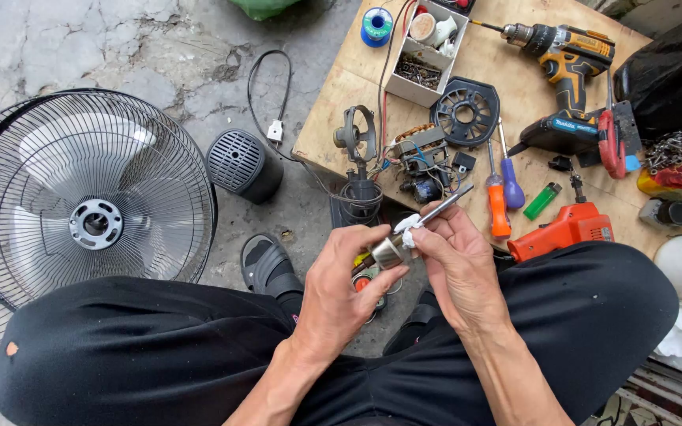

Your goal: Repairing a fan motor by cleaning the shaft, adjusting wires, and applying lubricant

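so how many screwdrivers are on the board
2: an orange-handled screwdriver and a purple-handled screwdriver, side by side right of the fan motor parts. More may hide in the clutter.

Bare concrete floor lies open at upper left. The fan guard blocks the left. Ahead, the tabletop is crowded: stator, screwdrivers, cordless drill, parts box; only its middle strip is free.

A low wooden board sits at one o'clock, carrying a cordless drill, two screwdrivers, a green lighter and a partitioned box. On the concrete floor, at nine o'clock, lies a fan cage; beside it stands what looks like a dark motor cover.
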